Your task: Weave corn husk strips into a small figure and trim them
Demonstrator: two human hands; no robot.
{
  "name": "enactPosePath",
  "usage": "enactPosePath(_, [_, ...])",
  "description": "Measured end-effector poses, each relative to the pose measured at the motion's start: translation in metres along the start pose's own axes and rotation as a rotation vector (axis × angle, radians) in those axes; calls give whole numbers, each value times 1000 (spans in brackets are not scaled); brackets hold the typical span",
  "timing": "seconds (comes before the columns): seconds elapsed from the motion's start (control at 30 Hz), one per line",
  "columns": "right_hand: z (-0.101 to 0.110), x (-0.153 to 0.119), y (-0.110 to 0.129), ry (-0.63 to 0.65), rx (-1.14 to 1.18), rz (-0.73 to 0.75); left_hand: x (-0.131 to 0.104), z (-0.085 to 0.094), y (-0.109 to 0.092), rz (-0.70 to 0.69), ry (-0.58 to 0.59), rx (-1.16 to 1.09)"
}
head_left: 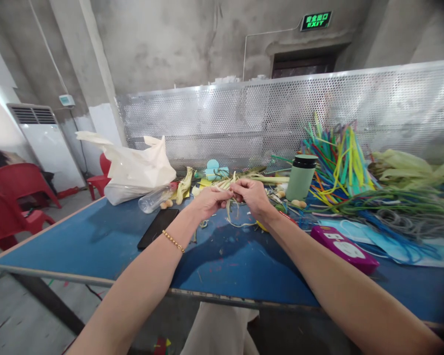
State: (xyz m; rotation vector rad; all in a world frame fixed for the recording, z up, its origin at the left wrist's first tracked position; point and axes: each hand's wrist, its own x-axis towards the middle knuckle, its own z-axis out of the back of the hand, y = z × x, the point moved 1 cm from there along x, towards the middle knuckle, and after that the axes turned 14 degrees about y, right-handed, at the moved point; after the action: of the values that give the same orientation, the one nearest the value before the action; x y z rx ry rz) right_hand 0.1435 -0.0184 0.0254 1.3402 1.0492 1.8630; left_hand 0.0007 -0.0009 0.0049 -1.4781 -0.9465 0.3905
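Pale green husk strips (227,185) are pinched between my two hands above the middle of the blue table (222,266). My left hand (209,201), with a gold bead bracelet on its wrist, is closed on the strips from the left. From the right, my right hand (252,195) holds the same strips with thumb and forefinger, its fingertips close to those of my left hand. One thin strip (228,214) hangs below the hands and curls toward the tabletop. The strips' exact arrangement between the fingertips is too small to tell.
Left: a white plastic bag (138,167), a clear bottle (155,198) and a black phone (158,229). Right: a green canister (301,178), coloured strips (350,167), a purple box (344,250) and tangled cords (395,209). A perforated metal screen (222,118) stands behind.
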Motion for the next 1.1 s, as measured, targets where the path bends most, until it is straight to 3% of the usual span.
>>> enactPosePath(0.37, [4,3,-4,0,-46,-15,-1,-2,-2,16,22,20])
enactPosePath(0.67, [15,6,-3,106,-52,-242,0,11,-6,-2,7,-132])
enactPosePath(0.8, [11,3,-4,231,-120,-144,-2,12,-10,-23,58,-102])
enactPosePath(1.1, [12,3,-2,185,-31,-117,-4,12,-10,-20,7,-98])
